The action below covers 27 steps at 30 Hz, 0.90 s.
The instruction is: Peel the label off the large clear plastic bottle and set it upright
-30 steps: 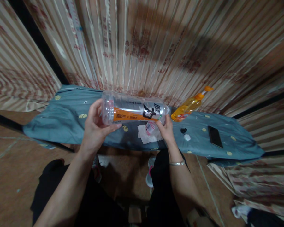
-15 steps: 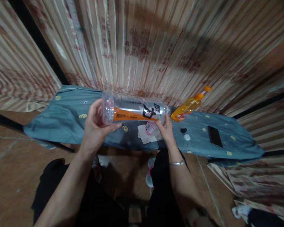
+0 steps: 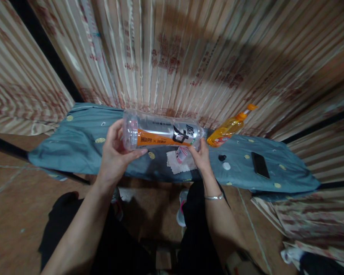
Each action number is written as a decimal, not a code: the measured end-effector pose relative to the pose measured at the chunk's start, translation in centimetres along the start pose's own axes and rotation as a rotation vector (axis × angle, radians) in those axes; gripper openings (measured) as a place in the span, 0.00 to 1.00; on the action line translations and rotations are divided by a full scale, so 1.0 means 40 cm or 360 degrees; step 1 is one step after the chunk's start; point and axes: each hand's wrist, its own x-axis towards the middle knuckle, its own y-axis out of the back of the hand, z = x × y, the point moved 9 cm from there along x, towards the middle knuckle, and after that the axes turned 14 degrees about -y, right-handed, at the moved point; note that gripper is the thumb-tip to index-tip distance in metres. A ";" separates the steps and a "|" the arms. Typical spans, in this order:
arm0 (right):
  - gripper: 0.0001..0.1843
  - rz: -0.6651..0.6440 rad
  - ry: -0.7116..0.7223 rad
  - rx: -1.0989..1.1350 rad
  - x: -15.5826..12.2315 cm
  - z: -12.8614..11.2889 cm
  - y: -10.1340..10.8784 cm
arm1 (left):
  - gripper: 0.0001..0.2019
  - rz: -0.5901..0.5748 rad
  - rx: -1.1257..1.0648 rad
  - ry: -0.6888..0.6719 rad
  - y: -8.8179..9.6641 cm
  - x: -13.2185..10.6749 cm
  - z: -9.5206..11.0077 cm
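Because the clear plastic bottle (image 3: 160, 131) is long and lies on its side, it is held at both ends, probably to keep it level. Left hand (image 3: 113, 152) wraps the base end: fingers on the far side, thumb along the near lower edge, a wide grip to suit the broad end. Right hand (image 3: 200, 156) takes the neck end in a narrower pinch, likely since the bottle tapers there; fingertips partly hidden, so can't tell how firm, nor whether a cap is on. Label (image 3: 156, 139) faces up toward the wearer, lettering sideways or upside down, so orientation seems set by the grip, not for reading. No liquid visible; thin walls would likely dent, a fair reason for a light hold. Bottle is in front of the wearer, over the middle of the blue cloth (image 3: 80, 149); looks raised, contact underneath can't be confirmed. Near side, by the right hand: small pink-and-white container (image 3: 181, 155) on a white napkin (image 3: 174, 165), maybe there to protect the cloth. Orange pump bottle (image 3: 225, 131) just beyond the neck end; small black item (image 3: 222, 157), white item (image 3: 226, 166) and phone (image 3: 260, 165) farther right, out of the hands' way.
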 end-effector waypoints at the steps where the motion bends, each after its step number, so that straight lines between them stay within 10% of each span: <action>1: 0.24 -0.0001 0.0001 0.0003 0.000 0.000 0.000 | 0.42 -0.0002 -0.0002 -0.0004 0.000 0.000 0.000; 27: 0.22 0.0007 0.0015 -0.0001 -0.003 -0.013 0.002 | 0.43 -0.0030 0.0067 0.0015 -0.007 0.000 0.010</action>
